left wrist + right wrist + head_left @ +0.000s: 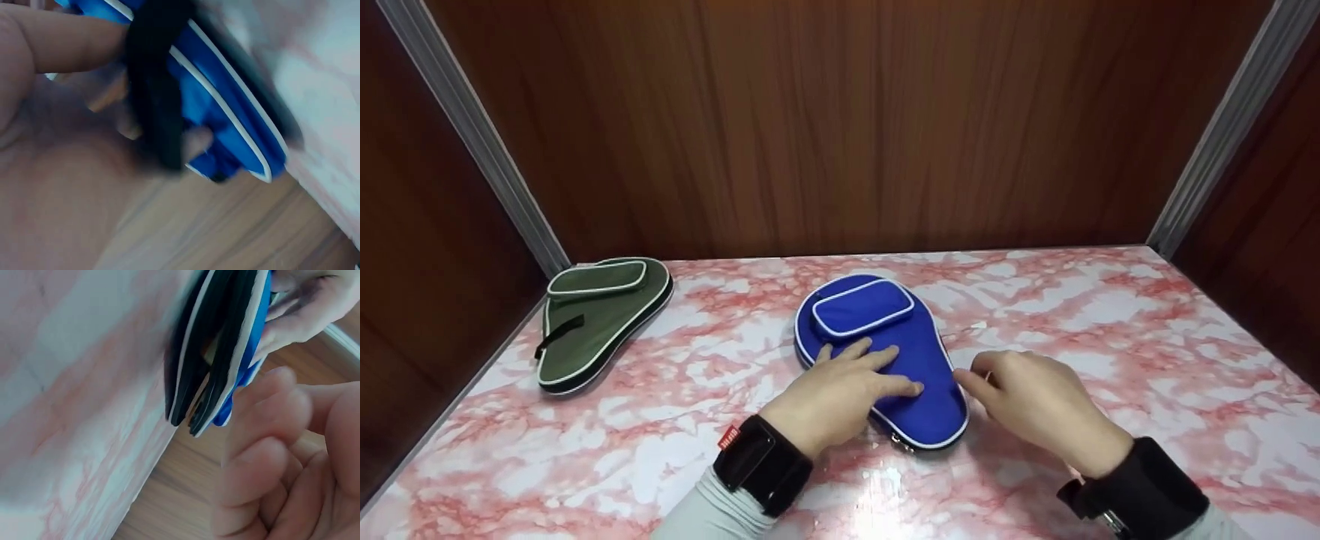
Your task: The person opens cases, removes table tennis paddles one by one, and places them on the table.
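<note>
A blue table tennis bat case [926, 364] with white piping and a small front pocket lies on the table, narrow end toward me. My left hand [840, 390] rests on its face with the fingers spread. A black strap [160, 84] crosses the case in the left wrist view. Beside the case's right edge is my right hand [1031, 401], its fingers curled, the foremost fingertip at the rim. Nothing shows between those fingers in the right wrist view, where the black zipped side [216, 365] gapes. Metal zip pulls [901, 442] hang at the narrow end.
A green case [600, 322] of the same shape, with a black strap, lies at the back left. Brown wood-grain panels [885, 127] enclose the back and both sides of the pink-and-white marbled table [720, 480].
</note>
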Available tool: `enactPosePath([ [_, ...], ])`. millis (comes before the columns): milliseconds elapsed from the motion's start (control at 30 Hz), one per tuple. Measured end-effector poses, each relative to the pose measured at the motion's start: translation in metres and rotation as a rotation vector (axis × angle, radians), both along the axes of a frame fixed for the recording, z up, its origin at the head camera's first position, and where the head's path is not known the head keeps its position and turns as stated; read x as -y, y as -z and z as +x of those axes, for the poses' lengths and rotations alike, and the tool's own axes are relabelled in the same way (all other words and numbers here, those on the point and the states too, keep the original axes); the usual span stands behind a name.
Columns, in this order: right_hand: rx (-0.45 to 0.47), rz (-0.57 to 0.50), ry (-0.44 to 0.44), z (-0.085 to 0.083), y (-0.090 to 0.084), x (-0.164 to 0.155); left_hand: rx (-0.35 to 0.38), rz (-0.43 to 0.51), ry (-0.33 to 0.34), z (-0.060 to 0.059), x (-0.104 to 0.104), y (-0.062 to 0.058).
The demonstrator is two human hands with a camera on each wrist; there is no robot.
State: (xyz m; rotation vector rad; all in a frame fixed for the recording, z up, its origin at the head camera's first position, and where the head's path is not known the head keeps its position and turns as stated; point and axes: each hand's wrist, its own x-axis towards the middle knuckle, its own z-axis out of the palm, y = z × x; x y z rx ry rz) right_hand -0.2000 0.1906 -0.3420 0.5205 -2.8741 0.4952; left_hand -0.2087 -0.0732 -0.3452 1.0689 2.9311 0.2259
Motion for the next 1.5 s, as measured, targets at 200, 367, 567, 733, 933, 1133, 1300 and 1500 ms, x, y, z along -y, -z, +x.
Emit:
enactPosePath([
  [200, -0.017, 0.019, 0.041, -0.004, 0.007, -0.009, -0.014, 0.039, 0.044, -0.013, 0.008, 0.005],
  [367, -0.012, 0.016, 0.035, -0.006, 0.008, -0.008, -0.074, 0.113, 0.070, -0.017, 0.010, 0.009],
  [567, -0.007, 0.020, 0.028, -0.011, 0.003, -0.009, -0.113, 0.203, 0.103, -0.024, 0.008, 0.010],
  [733, -0.019, 0.026, 0.037, -0.021, -0.001, -0.018, -0.096, 0.281, 0.111, -0.034, 0.005, 0.012],
  [933, -0.064, 0.010, -0.020, -0.031, 0.005, -0.025, -0.004, 0.297, -0.014, -0.041, 0.001, 0.017],
  [1133, -0.122, 0.027, -0.035, -0.033, 0.007, -0.024, 0.013, 0.280, -0.096, -0.040, -0.013, 0.007],
  [1300, -0.150, 0.041, -0.025, -0.033, 0.009, -0.021, -0.045, 0.191, -0.269, -0.028, -0.046, -0.004],
  [1500, -0.142, 0.061, 0.015, -0.032, 0.015, -0.029, -0.170, -0.041, -0.487, -0.010, -0.099, -0.009],
])
